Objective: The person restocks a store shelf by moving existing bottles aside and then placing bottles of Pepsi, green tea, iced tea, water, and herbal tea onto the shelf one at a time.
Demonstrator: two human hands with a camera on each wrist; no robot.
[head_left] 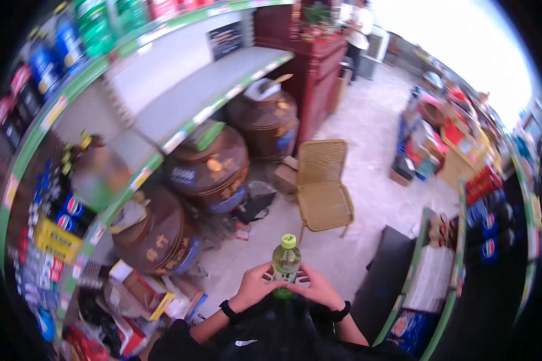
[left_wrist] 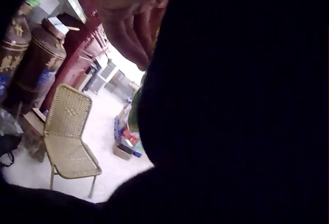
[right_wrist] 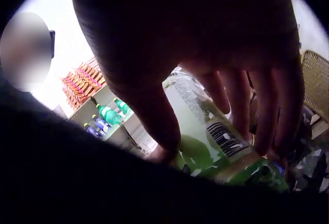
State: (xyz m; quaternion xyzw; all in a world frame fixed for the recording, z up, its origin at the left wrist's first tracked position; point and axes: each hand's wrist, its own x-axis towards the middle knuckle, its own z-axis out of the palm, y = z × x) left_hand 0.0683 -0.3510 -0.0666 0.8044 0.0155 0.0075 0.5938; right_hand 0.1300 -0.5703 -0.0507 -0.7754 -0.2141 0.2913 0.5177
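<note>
Item: drink bottle, green cap, upright, held before the torso between both hands.
Left hand: fingers curled round the drink bottle's lower left side.
Right hand: thumb and fingers grasp the labelled body.
Surroundings: wicker chair on the floor beyond, beside brown jars.

Bottle bottom behind fingers

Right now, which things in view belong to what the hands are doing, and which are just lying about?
In hand:
- green bottle, upright, yellow-green cap on
- left hand and right hand, both gripping it

Lying about:
- wicker chair on the floor
- brown jars under the shelf
- soda bottles on the right-hand rack
</note>
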